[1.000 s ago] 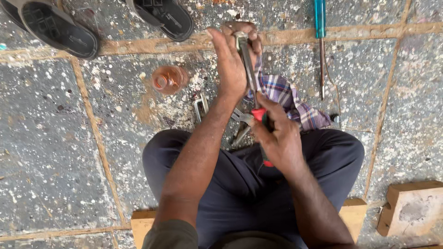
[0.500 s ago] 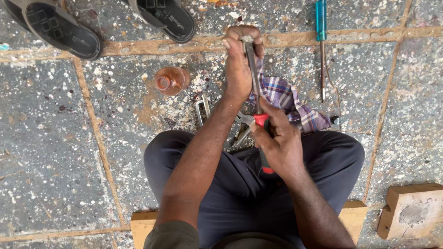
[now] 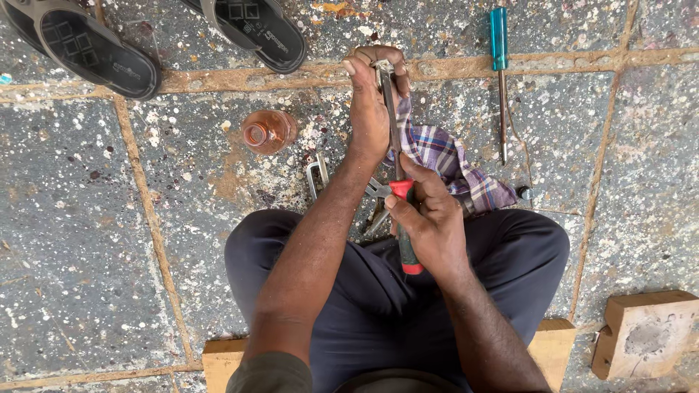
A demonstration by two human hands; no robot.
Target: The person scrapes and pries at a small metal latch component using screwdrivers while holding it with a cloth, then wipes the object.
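Note:
My right hand (image 3: 429, 222) grips the red handle of a pair of pliers (image 3: 399, 191), whose metal jaws reach forward to a small metal part (image 3: 382, 67). My left hand (image 3: 371, 94) is stretched out and closed around that part at the jaws' tip. Both hands are held above my crossed legs in dark trousers (image 3: 510, 247). A checked cloth (image 3: 451, 164) lies on the stone floor just under and to the right of the pliers. Several metal tools (image 3: 375, 211) lie beneath my forearms, partly hidden.
A small orange bottle (image 3: 266, 131) lies on the floor to the left. A blue-handled screwdriver (image 3: 499, 69) lies at the upper right. Two dark sandals (image 3: 102, 47) sit at the top left. A wooden block (image 3: 648, 331) rests at the lower right; I sit on a wooden board (image 3: 222, 360).
Both hands with the pliers have shifted slightly to the right and forward; my left hand's fingers have closed tighter over the part at the jaws.

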